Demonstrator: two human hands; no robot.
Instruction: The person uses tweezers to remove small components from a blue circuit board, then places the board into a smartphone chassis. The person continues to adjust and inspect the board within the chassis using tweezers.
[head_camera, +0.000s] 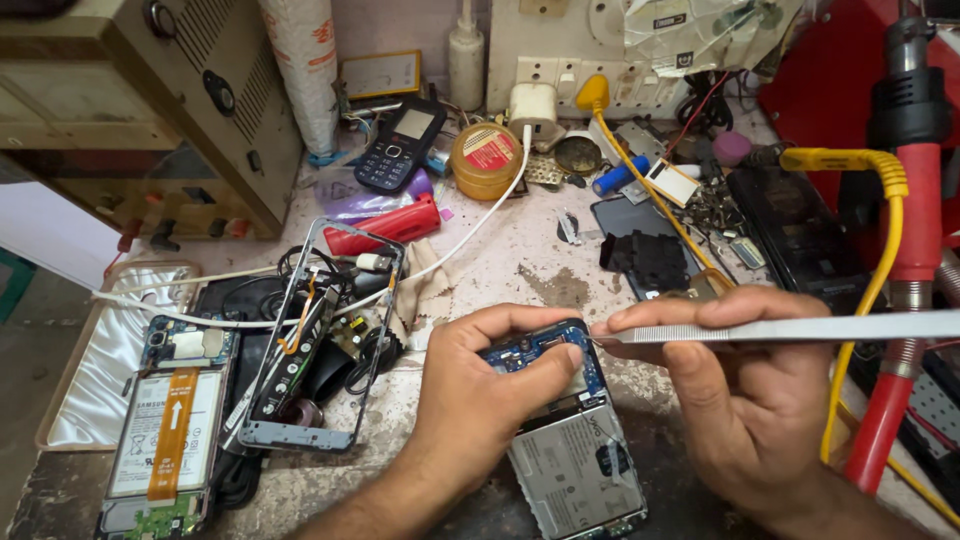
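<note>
Place: you sat at a phone repair workshop bench | Signs: opened phones (165, 430) with bare circuit boards, a stripped phone frame (320, 340), a red hot-air gun (905, 200), a round tin of paste (487, 160) | Around you: loose screws and parts (715, 205), tangled cables (330, 300), wall sockets (590, 70).

Single head-worn view, close, angled down over the cluttered workbench (520, 260).

Matt steel tweezers (800, 327), glossy blue circuit board (535, 352), perhaps rough stone benchtop (520, 265).
</note>
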